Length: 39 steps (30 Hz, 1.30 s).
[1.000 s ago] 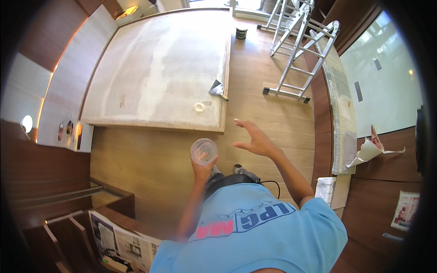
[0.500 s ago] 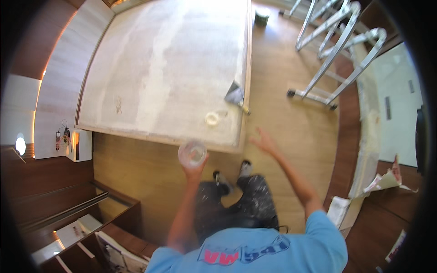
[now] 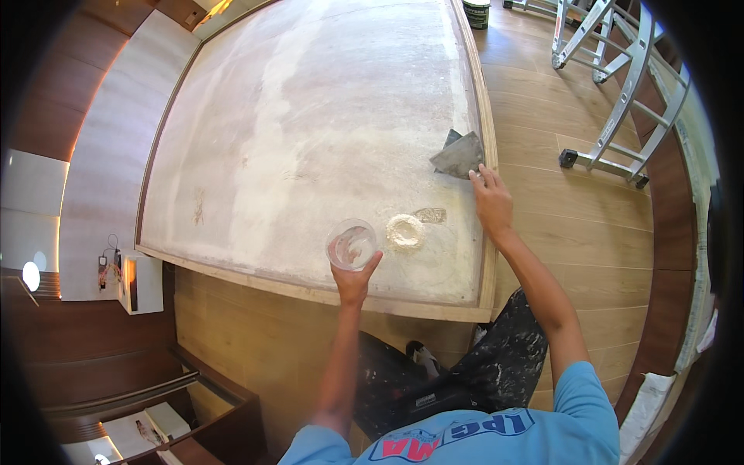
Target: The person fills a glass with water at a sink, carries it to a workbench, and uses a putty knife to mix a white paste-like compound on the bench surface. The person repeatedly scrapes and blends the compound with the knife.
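My left hand (image 3: 353, 280) is wrapped round a clear plastic cup (image 3: 351, 245), held over the near edge of a large whitish board (image 3: 201, 155). Some pale residue shows inside the cup. At the board's right edge, the fingers of my right hand (image 3: 493, 200) pinch the handle end of a putty knife (image 3: 463, 157). Its wide grey blade points left and slightly up. A second dark blade (image 3: 452, 137) peeks out beneath it. Between the hands a small ring of whitish powder (image 3: 404, 231) lies on the board, beside a rough scraped patch (image 3: 431, 215).
An aluminium ladder (image 3: 620, 101) stands on the wooden floor (image 3: 570, 225) at the right. A dark bucket (image 3: 476, 14) is at the far end. Brown panels and a small white box with wires (image 3: 139, 275) are on the left.
My right hand has moved from open air over the floor up to the putty knife and taken hold of it. My body and the cup have come closer to the board.
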Each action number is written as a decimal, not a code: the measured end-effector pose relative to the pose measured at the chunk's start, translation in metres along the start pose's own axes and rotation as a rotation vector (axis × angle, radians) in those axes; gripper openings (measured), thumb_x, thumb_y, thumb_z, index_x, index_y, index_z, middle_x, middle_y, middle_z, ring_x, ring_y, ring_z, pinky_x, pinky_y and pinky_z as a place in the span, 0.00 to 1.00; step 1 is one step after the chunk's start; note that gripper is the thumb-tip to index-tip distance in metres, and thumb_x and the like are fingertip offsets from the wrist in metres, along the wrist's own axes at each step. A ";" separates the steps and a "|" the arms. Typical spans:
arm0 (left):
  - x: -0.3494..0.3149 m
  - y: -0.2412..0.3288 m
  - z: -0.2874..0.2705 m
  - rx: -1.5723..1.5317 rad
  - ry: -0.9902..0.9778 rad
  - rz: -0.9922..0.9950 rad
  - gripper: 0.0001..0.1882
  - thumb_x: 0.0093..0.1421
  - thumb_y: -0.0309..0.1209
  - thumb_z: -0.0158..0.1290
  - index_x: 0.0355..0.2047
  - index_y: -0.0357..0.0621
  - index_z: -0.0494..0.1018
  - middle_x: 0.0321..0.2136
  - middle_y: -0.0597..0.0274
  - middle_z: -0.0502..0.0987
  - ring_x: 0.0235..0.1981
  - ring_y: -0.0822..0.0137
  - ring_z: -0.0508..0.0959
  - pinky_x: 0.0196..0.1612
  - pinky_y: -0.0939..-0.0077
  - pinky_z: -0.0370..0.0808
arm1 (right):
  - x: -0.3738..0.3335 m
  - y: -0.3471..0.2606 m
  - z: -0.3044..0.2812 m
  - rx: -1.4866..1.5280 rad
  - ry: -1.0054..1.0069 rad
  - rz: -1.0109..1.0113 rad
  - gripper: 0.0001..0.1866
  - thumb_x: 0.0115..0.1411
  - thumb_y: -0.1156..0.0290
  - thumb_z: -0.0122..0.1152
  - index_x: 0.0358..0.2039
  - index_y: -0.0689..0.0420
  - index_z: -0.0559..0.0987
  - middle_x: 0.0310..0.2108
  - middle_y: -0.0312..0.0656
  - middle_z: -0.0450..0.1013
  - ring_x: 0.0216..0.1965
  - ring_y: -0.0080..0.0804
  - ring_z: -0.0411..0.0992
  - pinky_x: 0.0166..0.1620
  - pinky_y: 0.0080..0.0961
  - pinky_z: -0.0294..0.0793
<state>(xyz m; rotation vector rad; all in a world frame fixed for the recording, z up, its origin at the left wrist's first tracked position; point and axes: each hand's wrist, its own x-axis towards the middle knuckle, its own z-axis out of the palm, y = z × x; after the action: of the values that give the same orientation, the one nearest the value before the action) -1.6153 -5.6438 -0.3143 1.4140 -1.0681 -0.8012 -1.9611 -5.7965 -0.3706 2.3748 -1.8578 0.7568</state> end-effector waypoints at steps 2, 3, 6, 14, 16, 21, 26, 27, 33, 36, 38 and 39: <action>0.005 -0.021 -0.006 -0.059 -0.002 -0.053 0.49 0.56 0.26 0.81 0.72 0.36 0.64 0.65 0.46 0.77 0.67 0.55 0.78 0.66 0.52 0.79 | -0.006 0.003 0.009 -0.007 0.027 0.010 0.24 0.68 0.77 0.59 0.63 0.54 0.85 0.70 0.47 0.76 0.70 0.49 0.74 0.69 0.46 0.77; 0.009 -0.031 -0.007 -0.069 -0.022 -0.007 0.49 0.56 0.26 0.81 0.72 0.36 0.64 0.65 0.46 0.77 0.67 0.55 0.78 0.67 0.52 0.79 | -0.008 0.005 0.012 -0.016 0.023 0.018 0.24 0.68 0.77 0.60 0.64 0.54 0.85 0.70 0.47 0.76 0.70 0.48 0.74 0.68 0.45 0.78; 0.017 -0.054 -0.010 -0.102 -0.064 0.029 0.50 0.56 0.26 0.81 0.72 0.36 0.64 0.65 0.46 0.77 0.67 0.55 0.78 0.68 0.52 0.78 | -0.018 0.005 0.017 -0.037 0.103 0.039 0.24 0.69 0.77 0.59 0.65 0.55 0.84 0.70 0.48 0.76 0.69 0.48 0.75 0.68 0.45 0.78; 0.036 -0.060 -0.010 -0.150 -0.134 0.036 0.46 0.57 0.20 0.78 0.71 0.37 0.64 0.65 0.50 0.77 0.62 0.58 0.80 0.66 0.61 0.81 | -0.019 -0.004 0.014 -0.069 0.193 0.063 0.21 0.70 0.76 0.60 0.63 0.54 0.84 0.66 0.48 0.79 0.63 0.49 0.80 0.65 0.42 0.82; 0.045 -0.062 -0.011 -0.066 -0.179 0.089 0.48 0.56 0.25 0.80 0.71 0.35 0.64 0.64 0.48 0.77 0.63 0.56 0.79 0.68 0.59 0.79 | -0.019 -0.004 0.013 -0.065 0.281 0.018 0.21 0.70 0.75 0.60 0.62 0.54 0.84 0.66 0.47 0.80 0.62 0.49 0.80 0.63 0.42 0.83; 0.057 -0.077 -0.020 -0.040 -0.215 0.103 0.48 0.54 0.31 0.83 0.69 0.34 0.67 0.60 0.49 0.78 0.61 0.56 0.80 0.66 0.60 0.78 | -0.025 -0.002 0.021 -0.063 0.293 0.066 0.19 0.71 0.74 0.60 0.61 0.53 0.85 0.65 0.46 0.81 0.61 0.47 0.82 0.60 0.42 0.85; 0.055 -0.073 -0.028 0.076 -0.246 0.150 0.47 0.53 0.35 0.84 0.66 0.34 0.69 0.58 0.50 0.80 0.59 0.58 0.81 0.63 0.62 0.79 | -0.022 -0.004 0.023 -0.078 0.285 0.059 0.19 0.70 0.74 0.60 0.60 0.53 0.86 0.65 0.47 0.81 0.59 0.46 0.83 0.60 0.41 0.85; 0.053 -0.071 -0.028 0.109 -0.246 0.155 0.47 0.53 0.34 0.84 0.67 0.34 0.69 0.58 0.51 0.80 0.59 0.59 0.81 0.64 0.63 0.79 | -0.022 -0.005 0.022 -0.078 0.279 0.044 0.19 0.70 0.74 0.61 0.60 0.53 0.86 0.65 0.47 0.81 0.59 0.46 0.83 0.60 0.41 0.85; 0.051 -0.068 -0.026 0.200 -0.273 0.188 0.47 0.54 0.35 0.84 0.66 0.33 0.69 0.58 0.49 0.80 0.59 0.59 0.81 0.63 0.64 0.79 | -0.022 -0.006 0.019 -0.062 0.269 0.053 0.19 0.70 0.73 0.62 0.60 0.53 0.86 0.64 0.45 0.81 0.59 0.46 0.83 0.59 0.41 0.85; 0.050 -0.072 -0.027 0.209 -0.295 0.189 0.48 0.53 0.40 0.84 0.66 0.33 0.70 0.58 0.46 0.80 0.59 0.56 0.82 0.62 0.62 0.80 | -0.023 -0.003 0.022 -0.064 0.287 0.042 0.19 0.70 0.72 0.63 0.60 0.52 0.86 0.64 0.44 0.82 0.59 0.46 0.83 0.58 0.42 0.86; 0.051 -0.074 -0.025 0.206 -0.295 0.176 0.48 0.52 0.40 0.84 0.66 0.33 0.70 0.57 0.46 0.80 0.59 0.55 0.82 0.62 0.61 0.80 | -0.022 -0.001 0.024 -0.071 0.320 0.031 0.18 0.72 0.71 0.64 0.60 0.51 0.85 0.63 0.43 0.82 0.58 0.46 0.84 0.56 0.43 0.87; 0.052 -0.074 -0.025 0.206 -0.301 0.214 0.48 0.52 0.40 0.84 0.66 0.33 0.70 0.57 0.46 0.80 0.59 0.55 0.82 0.62 0.61 0.80 | -0.022 -0.001 0.025 -0.067 0.320 0.029 0.18 0.71 0.71 0.64 0.60 0.51 0.85 0.64 0.43 0.82 0.58 0.46 0.84 0.56 0.43 0.87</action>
<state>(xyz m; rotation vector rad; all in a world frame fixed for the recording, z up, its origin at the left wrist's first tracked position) -1.5620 -5.6862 -0.3788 1.3448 -1.5431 -0.7794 -1.9552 -5.7847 -0.4010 2.0466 -1.7575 0.9924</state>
